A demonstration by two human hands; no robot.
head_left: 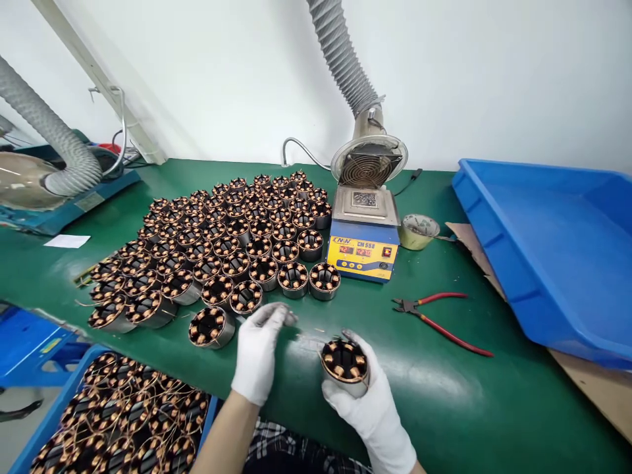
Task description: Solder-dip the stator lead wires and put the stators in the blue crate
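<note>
My right hand (pixel 370 401), in a white glove, is wrapped round a motor stator (pixel 345 362) with copper coils and a dark core, tilted so that its open top faces me. To its left, my gloved left hand (pixel 259 345) has thumb and fingers pinched together, the fingertips grey with dirt. What is between them, if anything, is too small to make out. A single stator (pixel 211 328) stands just left of that hand. Behind it, many more stators (pixel 245 297) are packed in rows on the green table (pixel 434 408).
A blue and yellow solder pot (pixel 363 253) sits under a fume hose (pixel 345 59). Beside it are a small tub (pixel 419 232) and red-handled cutters (pixel 439 319). A blue tray (pixel 557 263) is at right. Below left, a blue crate (pixel 49 421) holds stators with loose wires.
</note>
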